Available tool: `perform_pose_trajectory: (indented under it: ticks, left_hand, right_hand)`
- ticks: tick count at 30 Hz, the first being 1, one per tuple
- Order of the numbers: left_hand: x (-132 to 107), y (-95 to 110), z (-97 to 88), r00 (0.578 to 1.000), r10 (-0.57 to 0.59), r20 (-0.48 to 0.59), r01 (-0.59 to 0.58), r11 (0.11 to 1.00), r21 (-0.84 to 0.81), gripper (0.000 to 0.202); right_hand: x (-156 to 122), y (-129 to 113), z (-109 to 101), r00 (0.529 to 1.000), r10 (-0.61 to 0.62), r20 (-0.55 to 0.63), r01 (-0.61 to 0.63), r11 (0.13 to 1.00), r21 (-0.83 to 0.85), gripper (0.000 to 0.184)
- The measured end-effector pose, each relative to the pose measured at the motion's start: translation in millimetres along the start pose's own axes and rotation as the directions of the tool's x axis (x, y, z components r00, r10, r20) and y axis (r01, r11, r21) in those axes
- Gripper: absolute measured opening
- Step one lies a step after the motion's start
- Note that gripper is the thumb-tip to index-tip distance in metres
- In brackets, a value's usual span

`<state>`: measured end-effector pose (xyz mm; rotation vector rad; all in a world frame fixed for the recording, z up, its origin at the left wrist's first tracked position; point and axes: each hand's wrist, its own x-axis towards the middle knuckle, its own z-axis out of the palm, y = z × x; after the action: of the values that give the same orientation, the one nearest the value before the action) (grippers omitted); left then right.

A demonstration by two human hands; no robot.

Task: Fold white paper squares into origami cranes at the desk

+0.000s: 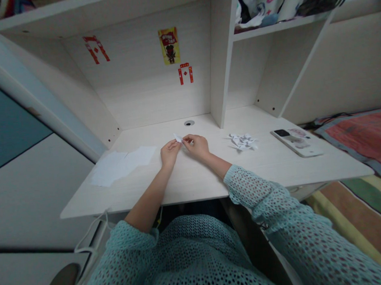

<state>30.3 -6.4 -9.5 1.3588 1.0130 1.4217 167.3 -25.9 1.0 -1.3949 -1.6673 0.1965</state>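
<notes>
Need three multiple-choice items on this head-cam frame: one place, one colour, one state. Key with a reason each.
1. Where is the phone?
A. On the upper shelf
B. On the desk, right of the pile of folded paper
C. Under the white sheets

2. What colour is the mesh-knit sleeve?
A. Pale teal
B. Red
C. Yellow

3. What state is the small folded white paper in?
A. Taped to the back panel
B. Lying on the phone
C. Held between the left hand and right hand

1 B: it lies flat beyond the pile's right side.
2 A: both arms show pale teal knit.
3 C: it pokes up where the hands meet.
</notes>
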Motion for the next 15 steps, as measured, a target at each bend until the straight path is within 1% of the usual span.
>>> perform_pose_trajectory:
  ticks: [4,11,15]
  left_hand:
    - [-1.1,0.7,0.1,1.0,0.025,0.016,-0.026,0.999,0.026,0.037]
    - [-2.1,0.1,0.2,0.998,0.051,0.033,-0.053,0.996,0.066,0.032]
    - [-4.8,1.3,-0.3,0.995,0.099,0.032,-0.101,0.99,0.099,0.031]
  right_hand:
    - [1.4,3.1,1.4,1.0,0.013,-0.007,-0.013,0.999,0.034,0.021]
    - [1.9,5.1,1.5,1.0,0.018,-0.012,-0.017,0.999,0.041,0.021]
    - [1.5,4.7,2.6,1.0,0.014,-0.025,-0.012,0.998,0.056,0.021]
